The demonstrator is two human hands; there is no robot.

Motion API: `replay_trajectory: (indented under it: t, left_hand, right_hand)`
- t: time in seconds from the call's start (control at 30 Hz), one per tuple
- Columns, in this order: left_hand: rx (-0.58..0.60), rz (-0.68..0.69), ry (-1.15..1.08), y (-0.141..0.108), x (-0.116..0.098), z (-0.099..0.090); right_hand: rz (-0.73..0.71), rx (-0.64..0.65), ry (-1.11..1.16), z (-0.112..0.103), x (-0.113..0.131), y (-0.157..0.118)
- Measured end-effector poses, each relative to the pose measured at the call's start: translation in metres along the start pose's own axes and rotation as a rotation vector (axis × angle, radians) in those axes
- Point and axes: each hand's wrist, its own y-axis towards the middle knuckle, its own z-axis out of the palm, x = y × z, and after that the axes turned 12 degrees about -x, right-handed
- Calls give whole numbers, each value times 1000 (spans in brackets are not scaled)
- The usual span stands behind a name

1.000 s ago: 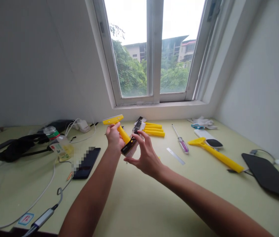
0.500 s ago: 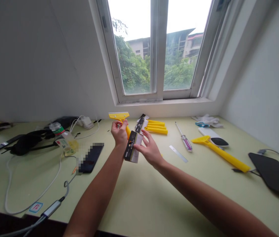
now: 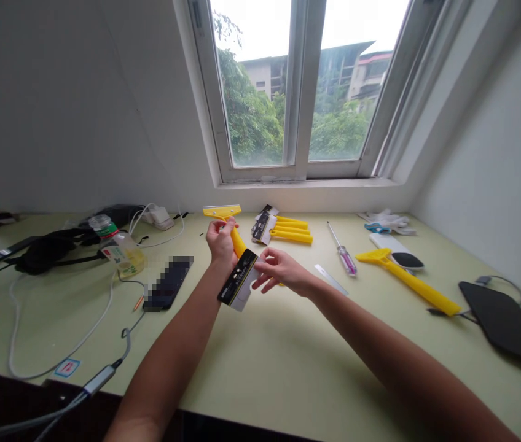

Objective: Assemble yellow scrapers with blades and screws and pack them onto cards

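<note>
My left hand (image 3: 222, 244) is closed around the neck of a yellow scraper (image 3: 239, 244), whose wide blade head points up and away above the fingers. At the lower end of the handle sits a black and white printed card (image 3: 238, 281), tilted, covering the handle's tip. My right hand (image 3: 282, 270) pinches the card's right edge between thumb and forefinger, the other fingers curled loosely below. Farther back, several yellow-handled scrapers (image 3: 292, 231) lie together with similar cards (image 3: 264, 226) at their ends.
On the right lie a screwdriver (image 3: 346, 259), a thin metal strip (image 3: 331, 279), a large yellow scraper (image 3: 410, 283), a white glove (image 3: 392, 220) and a black tablet-like slab (image 3: 502, 319). A phone (image 3: 172, 282), bottle (image 3: 120, 248) and cables occupy the left. The window (image 3: 304, 123) is behind.
The card has turned clockwise, its lower end swinging left. My right hand has moved from the card's face to its right edge. The view has tilted slightly downward.
</note>
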Motion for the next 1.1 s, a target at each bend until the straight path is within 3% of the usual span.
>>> replay_trajectory:
  t: [0.3,0.47,0.53,0.73,0.9,1.1]
  left_hand:
    - [165,-52,109,-4,-15,-24]
    - [133,-3,114,-8,-20,-31]
    - [152,-11,115,-8,-19,-33]
    - [357,-61,235,-12,-19,-40]
    - [592,-55,287,-19,-32,-42]
    - [552,-84,198,-24,-41,-43]
  right_hand:
    - [-114,-315,181,14,-20,6]
    - [-88,-125,219,19,-14,-4]
    - [-95,-119,180,18,-12,-6]
    - [-93,-217,196,16,-9,-6]
    - [-194,-332,298,12,4,-8]
    - [-332,-534,380,4,16,-9]
